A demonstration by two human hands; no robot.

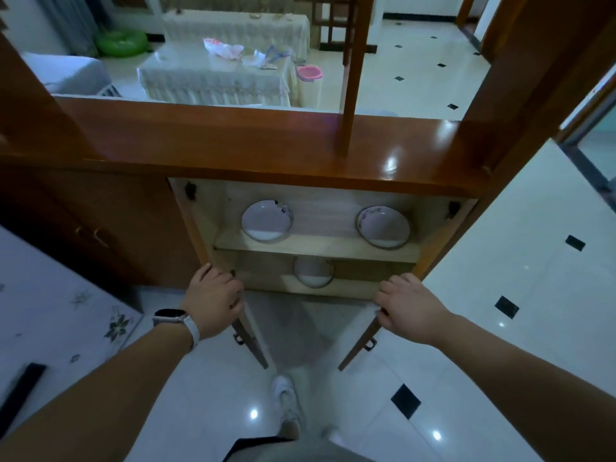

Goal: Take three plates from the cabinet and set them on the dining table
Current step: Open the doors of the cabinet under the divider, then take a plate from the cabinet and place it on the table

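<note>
Wooden cabinet (300, 151) doors are standing open as I am curling my left hand (213, 303) over the left door (248, 331) and my right hand (408, 308) over the right door (363, 341); three plates (267, 220) are leaning inside.

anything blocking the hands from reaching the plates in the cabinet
Nothing visible. Both doors are swung open, the left hand and right hand gripping their edges. The two upper plates and lower plate stand exposed on their shelves.
</note>
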